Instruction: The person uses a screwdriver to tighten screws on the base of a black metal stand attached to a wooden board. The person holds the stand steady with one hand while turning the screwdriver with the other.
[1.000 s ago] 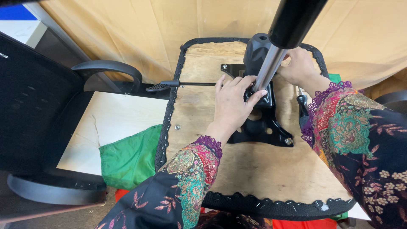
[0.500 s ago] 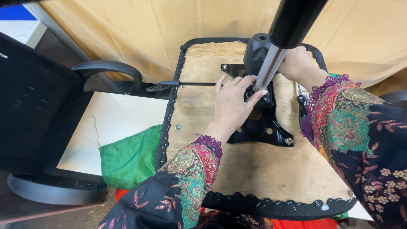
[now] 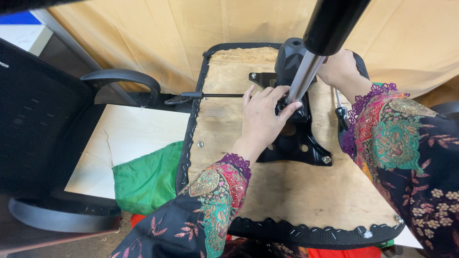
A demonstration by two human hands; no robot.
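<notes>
An upturned office chair seat [image 3: 296, 191] lies before me, plywood underside up, and both my hands are at the black metal mechanism plate [image 3: 299, 141] bolted near its middle. My left hand [image 3: 263, 117] rests on the plate's near side, fingers curled loosely round the foot of the gas-lift cylinder [image 3: 306, 71], not clenched tight; whether the fingertips grip the shaft or only brace against it I cannot tell. My right hand [image 3: 339, 69] sits on the far side of the shaft, mostly behind it, so how far those fingers close, and on what, cannot be made out.

The cylinder rises from the plate straight toward my face, its long axis running up and slightly right in the view, silver shaft below, black sleeve above, and its upper end is cut off by the top edge. It stands between my two hands; the left is the nearer and plainly touching.

A thin adjustment lever [image 3: 205, 96] runs left from the mechanism past the seat's edge. A dark-handled screwdriver [image 3: 340, 117] lies on the wood just beside my right sleeve, partly covered by it. A small loose bolt [image 3: 200, 144] rests near the seat's left rim. Left of the seat lie a green cloth [image 3: 146, 179] and a black armrest [image 3: 122, 79].
</notes>
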